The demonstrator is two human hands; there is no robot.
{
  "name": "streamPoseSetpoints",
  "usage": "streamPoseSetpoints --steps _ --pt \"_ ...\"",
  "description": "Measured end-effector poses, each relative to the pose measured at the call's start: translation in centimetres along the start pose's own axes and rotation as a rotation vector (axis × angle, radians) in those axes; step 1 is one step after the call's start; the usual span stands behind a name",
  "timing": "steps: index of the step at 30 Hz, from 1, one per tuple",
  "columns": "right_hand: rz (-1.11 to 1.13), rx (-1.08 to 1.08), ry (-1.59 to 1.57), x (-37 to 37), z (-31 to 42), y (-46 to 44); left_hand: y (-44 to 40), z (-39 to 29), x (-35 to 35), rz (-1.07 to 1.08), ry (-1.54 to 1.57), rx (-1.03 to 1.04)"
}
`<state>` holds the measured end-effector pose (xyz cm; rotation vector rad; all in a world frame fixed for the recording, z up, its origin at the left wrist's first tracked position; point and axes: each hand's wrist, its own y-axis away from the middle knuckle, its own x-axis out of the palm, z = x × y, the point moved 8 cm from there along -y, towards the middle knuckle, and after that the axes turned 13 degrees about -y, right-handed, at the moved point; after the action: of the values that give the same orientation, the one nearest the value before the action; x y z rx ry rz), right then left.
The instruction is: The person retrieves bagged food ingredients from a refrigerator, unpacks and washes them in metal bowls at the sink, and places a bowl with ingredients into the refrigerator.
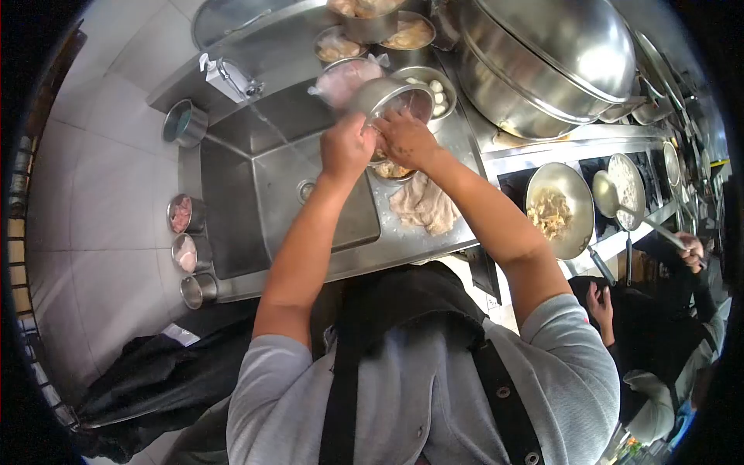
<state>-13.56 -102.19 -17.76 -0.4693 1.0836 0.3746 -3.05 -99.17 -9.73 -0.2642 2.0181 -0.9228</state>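
A steel bowl [376, 94] is tilted over the steel counter beside the sink, its mouth turned towards me and slightly blurred. My left hand [347, 147] is closed at the bowl's left edge and appears to grip its rim. At the bowl's mouth is my right hand [407, 139], fingers spread and bent against the inside; whatever lies under them is hidden. Just below both hands stands a small steel container with pale brownish food [393, 170], partly covered by the hands. A crumpled beige cloth [425, 204] lies on the counter near my right wrist.
Water runs from a tap [249, 89] into the steel sink [310, 209]. Behind the bowl are a plastic bag of pale meat [345, 81] and a bowl of white round pieces [439, 99]. A large steamer [542, 62] and pan [559, 211] stand right. A co-worker's hand [690, 252] holds a ladle.
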Motion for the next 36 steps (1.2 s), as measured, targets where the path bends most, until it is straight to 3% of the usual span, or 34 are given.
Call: streamPoseSetpoints --steps 5,12,15,18,21,23,24,29,32,36 --pt "-0.032 0.108 -0.069 0.8 -0.5 1.9 0.1 0.4 0.5 -0.042 -0.018 0.032" --pt "-0.168 0.093 -0.18 0.8 0.5 5.5 0.3 1.6 0.5 0.022 -0.064 -0.024" --pt "-0.216 0.002 -0.088 -1.1 1.7 5.2 -0.2 0.9 -0.6 -0.03 -0.028 0.004" --pt "-0.232 -0.098 -0.245 -2.6 2.0 1.6 -0.2 0.3 -0.5 -0.02 -0.056 0.053" --pt "-0.065 -0.198 -0.118 -1.6 3.0 -2.0 0.1 -0.6 -0.2 0.02 -0.098 0.112" --pt "0.311 -0.035 0.049 -0.6 3.0 -2.8 0.3 -0.6 -0.2 0.032 -0.112 0.128" --pt "0.313 -0.037 0.053 -0.2 2.7 -2.7 0.4 -0.5 -0.3 0.042 -0.135 0.119" --pt "0.021 -0.289 -0.099 0.3 2.0 -0.8 1.5 0.1 -0.3 0.003 -0.092 0.096" --pt "-0.016 -0.367 -0.153 0.4 1.3 0.5 1.7 0.2 0.1 0.009 -0.128 0.106" --pt "-0.022 -0.278 -0.198 0.7 0.4 2.5 1.5 0.3 0.5 -0.028 -0.128 0.092"
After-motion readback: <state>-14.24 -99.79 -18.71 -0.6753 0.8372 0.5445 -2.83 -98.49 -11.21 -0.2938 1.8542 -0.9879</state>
